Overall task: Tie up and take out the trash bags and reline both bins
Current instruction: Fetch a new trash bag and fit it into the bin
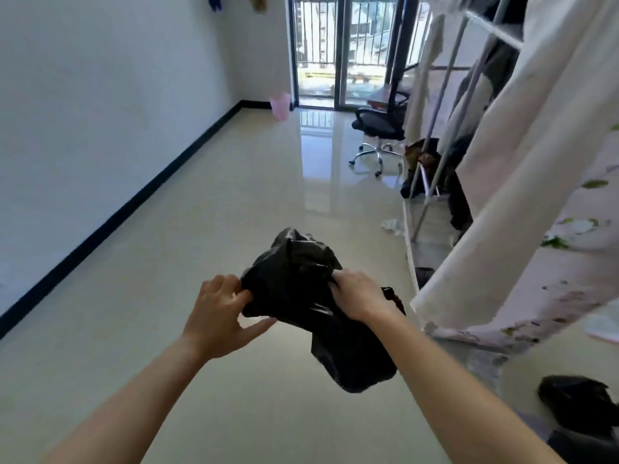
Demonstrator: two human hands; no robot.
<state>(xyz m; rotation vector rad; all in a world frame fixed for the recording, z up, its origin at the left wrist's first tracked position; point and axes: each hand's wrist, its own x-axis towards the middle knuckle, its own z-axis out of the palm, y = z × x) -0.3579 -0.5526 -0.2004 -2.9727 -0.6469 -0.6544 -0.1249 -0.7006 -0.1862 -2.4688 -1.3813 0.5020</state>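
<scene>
Left grip (219, 313): fingers pinch black trash bag (298, 283) edge, thumb out
Right grip (360, 296): clenched on same bag
Floor (201, 212): runs ahead to pink bin (280, 105); office chair (378, 125) right

Glossy beige floor (201, 229). On it: pink bin (280, 106) in far corner, office chair (380, 128) by door, white scrap (392, 226) mid-right, black bag (576, 403) bottom right.

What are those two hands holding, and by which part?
A crumpled black trash bag: the left hand holds its left edge, the right hand grips its right side.
</scene>
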